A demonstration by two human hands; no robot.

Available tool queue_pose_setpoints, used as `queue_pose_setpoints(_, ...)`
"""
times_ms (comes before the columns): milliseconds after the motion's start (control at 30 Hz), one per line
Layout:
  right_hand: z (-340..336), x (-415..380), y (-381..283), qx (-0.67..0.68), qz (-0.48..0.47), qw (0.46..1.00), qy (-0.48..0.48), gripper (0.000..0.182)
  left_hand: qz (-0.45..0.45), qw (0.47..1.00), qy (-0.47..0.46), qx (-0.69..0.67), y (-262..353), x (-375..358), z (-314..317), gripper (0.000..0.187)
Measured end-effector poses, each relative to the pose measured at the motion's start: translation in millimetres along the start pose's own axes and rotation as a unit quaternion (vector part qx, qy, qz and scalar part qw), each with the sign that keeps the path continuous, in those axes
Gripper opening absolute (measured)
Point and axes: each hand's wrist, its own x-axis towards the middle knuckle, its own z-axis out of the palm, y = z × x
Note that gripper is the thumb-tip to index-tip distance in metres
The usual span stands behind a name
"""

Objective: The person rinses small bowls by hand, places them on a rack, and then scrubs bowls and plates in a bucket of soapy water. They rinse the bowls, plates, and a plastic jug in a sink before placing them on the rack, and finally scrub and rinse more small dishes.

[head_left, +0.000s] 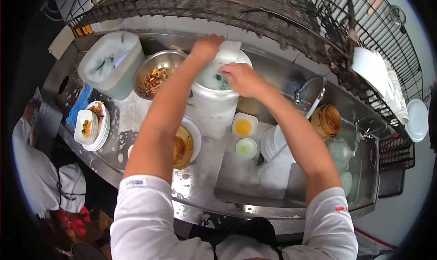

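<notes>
Two bare hands apart from each other over a white bucket point(214, 94) of cloudy, sudsy water, toward the back of a wet steel tabletop point(186, 194). Left hand point(207, 48) at the far left rim, next to a flat white piece point(230, 51) upright at the back of the bucket; impossible to tell whether clamped on it. Right hand point(242, 79) above the water, fingers bent, tips close to green material point(221, 79) in the suds; grip likewise unclear.

To the left of the bucket, a steel bowl point(140, 80) of food scraps point(156, 81), then a translucent tub point(127, 88) with foam and partly sunken items. Below the tub, a crumpled blue cloth point(80, 109) near stacked white plates point(105, 135) and square dishes point(81, 123) with vegetable pieces in the top one. Partly behind the left forearm, a round bamboo steamer point(184, 160) on a white plate point(197, 140).

In front of the bucket, a square bowl point(243, 127) with yellow contents beside a round bowl point(246, 148) with pale green liquid. Nearer the right forearm, a stack of white plates point(272, 144); beyond it, a curved faucet point(320, 88) and bamboo baskets point(326, 121). At far right, white dishes point(341, 151) in a water-filled basin point(359, 180). Overhead, a dark wire rack point(255, 14); at far left, another person point(38, 157) in white.
</notes>
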Motion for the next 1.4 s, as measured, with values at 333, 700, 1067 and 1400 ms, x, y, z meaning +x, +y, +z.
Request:
queue_pose_setpoints(333, 78.0, 102.5, 36.5, -0.384, 0.064, 0.835, -0.389, 0.032, 0.012, 0.99, 0.11, -0.081, -9.1, -11.9, 18.8, 0.066)
queue_pose_setpoints(700, 67.7, 113.5, 83.4, -0.232, 0.162, 0.803, -0.525, 0.043, 0.033, 0.992, 0.061, -0.104, -16.5, -4.7, 18.4, 0.055)
queue_pose_setpoints(1067, 7.5, 49.1, 58.4, -0.07, 0.082, 0.978, -0.178, 0.071, -0.092, 0.97, 0.184, 0.13, 11.5, -20.7, 5.2, 0.053)
queue_pose_setpoints(1400, 27.3, 20.0, 37.8, -0.088, 0.2, 0.972, 0.087, 0.02, -0.1, 0.87, -0.462, 0.139, 43.7, -28.5, 2.8, 0.041)
